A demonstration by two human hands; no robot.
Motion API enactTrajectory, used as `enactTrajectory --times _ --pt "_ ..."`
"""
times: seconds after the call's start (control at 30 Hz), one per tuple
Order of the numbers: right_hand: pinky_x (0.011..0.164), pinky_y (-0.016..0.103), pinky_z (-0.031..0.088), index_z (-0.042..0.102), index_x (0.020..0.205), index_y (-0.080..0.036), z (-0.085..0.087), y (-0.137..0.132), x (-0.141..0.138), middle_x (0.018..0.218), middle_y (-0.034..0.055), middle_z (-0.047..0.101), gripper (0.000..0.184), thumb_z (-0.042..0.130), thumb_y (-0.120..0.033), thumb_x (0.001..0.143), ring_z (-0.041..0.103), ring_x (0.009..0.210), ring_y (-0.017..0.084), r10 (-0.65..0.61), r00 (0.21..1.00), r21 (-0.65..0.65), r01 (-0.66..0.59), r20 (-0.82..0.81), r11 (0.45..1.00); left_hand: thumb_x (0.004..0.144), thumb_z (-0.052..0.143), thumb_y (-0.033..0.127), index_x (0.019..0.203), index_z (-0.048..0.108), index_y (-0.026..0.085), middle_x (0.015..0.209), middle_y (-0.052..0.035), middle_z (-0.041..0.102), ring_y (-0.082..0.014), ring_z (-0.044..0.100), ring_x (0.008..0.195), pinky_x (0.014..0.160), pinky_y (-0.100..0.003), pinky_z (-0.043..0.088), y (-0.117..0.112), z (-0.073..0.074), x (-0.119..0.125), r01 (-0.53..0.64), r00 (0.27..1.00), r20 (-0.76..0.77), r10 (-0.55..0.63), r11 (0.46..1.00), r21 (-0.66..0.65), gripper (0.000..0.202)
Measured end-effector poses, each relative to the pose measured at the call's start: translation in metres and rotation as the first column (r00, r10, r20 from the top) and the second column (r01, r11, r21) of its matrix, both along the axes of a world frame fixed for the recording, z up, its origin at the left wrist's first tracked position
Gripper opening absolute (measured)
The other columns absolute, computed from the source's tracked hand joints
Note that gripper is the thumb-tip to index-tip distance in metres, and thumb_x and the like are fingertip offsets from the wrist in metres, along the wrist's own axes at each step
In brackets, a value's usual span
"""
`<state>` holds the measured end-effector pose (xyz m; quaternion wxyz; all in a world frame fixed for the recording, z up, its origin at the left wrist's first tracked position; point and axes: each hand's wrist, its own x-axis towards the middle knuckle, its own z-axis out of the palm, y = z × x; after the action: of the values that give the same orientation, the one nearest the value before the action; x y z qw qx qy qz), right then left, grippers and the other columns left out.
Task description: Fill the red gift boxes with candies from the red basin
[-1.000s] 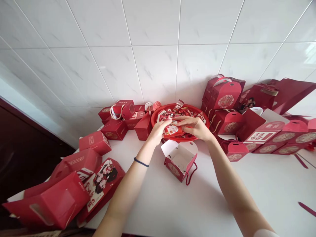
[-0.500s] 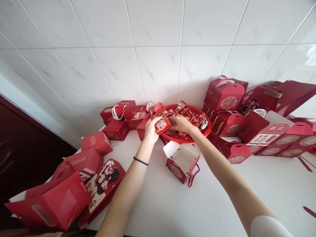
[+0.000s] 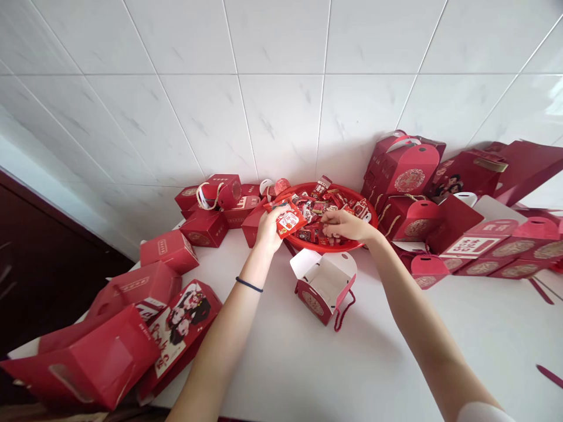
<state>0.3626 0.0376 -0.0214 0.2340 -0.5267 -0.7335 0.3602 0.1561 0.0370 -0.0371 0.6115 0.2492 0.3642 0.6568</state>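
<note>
My left hand is closed around the edge of a red candy packet with white print, over the left side of a red plastic basin. Wrapped candies, mostly red, fill the basin. Over its right-hand part my right hand dips in among the candies, fingers bent and drawn together; whatever they grip is hidden. Just in front of the basin stands a small red gift box, its top open and white inside, with a dark red cord handle hanging at its right.
Red gift boxes line the left side of the white table, near a box with a printed couple. More boxes are stacked at the right, by the tiled wall. A dark red strip lies far right.
My right hand has shifted to the right across the candies, away from the packet. My left hand still holds the packet in nearly the same place. The view has tilted slightly.
</note>
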Motion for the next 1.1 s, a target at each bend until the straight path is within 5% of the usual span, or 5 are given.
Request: enactTrajectory --times 0.17,0.47,0.67,0.9,1.1 --pt "0.065 0.027 0.047 0.052 0.078 -0.022 -0.006 -0.001 0.007 0.057 -0.0019 0.061 0.015 0.053 -0.008 0.073 0.063 0.06 0.018 -0.093 0.979 -0.013 0.097 0.179 0.995 0.066 0.075 0.015 0.081 0.072 0.011 0.076 -0.0069 0.078 -0.0207 0.074 0.07 0.076 -0.033 0.06 -0.001 0.001 0.0 0.024 1.0 -0.015 -0.024 1.0 0.003 0.016" --pt "0.067 0.026 0.039 0.049 0.076 -0.021 -0.014 -0.006 -0.013 0.079 0.0004 0.062 0.015 0.062 -0.015 0.072 0.058 0.077 0.017 -0.083 0.969 0.052 0.073 0.231 0.996 0.065 0.074 0.013 0.081 0.073 0.01 0.076 -0.0073 0.078 -0.0199 0.073 0.067 0.075 -0.033 0.06 -0.001 0.0 0.0 0.026 1.0 -0.009 -0.026 1.0 -0.002 0.016" --pt "0.061 0.025 0.037 0.058 0.081 -0.019 -0.018 -0.005 -0.017 0.071 -0.0028 0.058 0.022 0.07 -0.014 0.062 0.054 0.069 0.014 -0.059 0.993 -0.007 0.06 0.102 0.998 0.065 0.074 0.011 0.078 0.073 0.01 0.074 -0.0072 0.078 -0.0191 0.073 0.065 0.074 -0.031 0.059 -0.001 0.001 0.0 0.025 1.0 0.0 -0.025 1.0 -0.001 0.014" --pt "0.052 0.024 0.043 0.059 0.079 -0.017 -0.01 0.001 -0.005 0.06 -0.0007 0.058 0.015 0.066 -0.029 0.075 0.05 0.051 0.01 -0.09 0.982 -0.094 0.075 -0.167 0.993 0.065 0.074 0.011 0.077 0.073 0.008 0.073 -0.0073 0.077 -0.0186 0.072 0.064 0.069 -0.03 0.057 -0.001 0.001 -0.002 0.027 1.0 0.007 -0.027 0.999 -0.017 0.013" --pt "0.058 0.026 0.049 0.061 0.085 -0.018 -0.014 0.006 -0.02 0.064 -0.001 0.059 0.008 0.061 -0.024 0.079 0.057 0.06 0.013 -0.112 0.984 -0.048 0.106 -0.135 0.993 0.063 0.075 0.013 0.076 0.072 0.01 0.072 -0.0065 0.076 -0.0179 0.071 0.064 0.07 -0.029 0.057 0.0 0.001 -0.002 0.02 1.0 -0.005 -0.02 0.999 -0.034 0.014"
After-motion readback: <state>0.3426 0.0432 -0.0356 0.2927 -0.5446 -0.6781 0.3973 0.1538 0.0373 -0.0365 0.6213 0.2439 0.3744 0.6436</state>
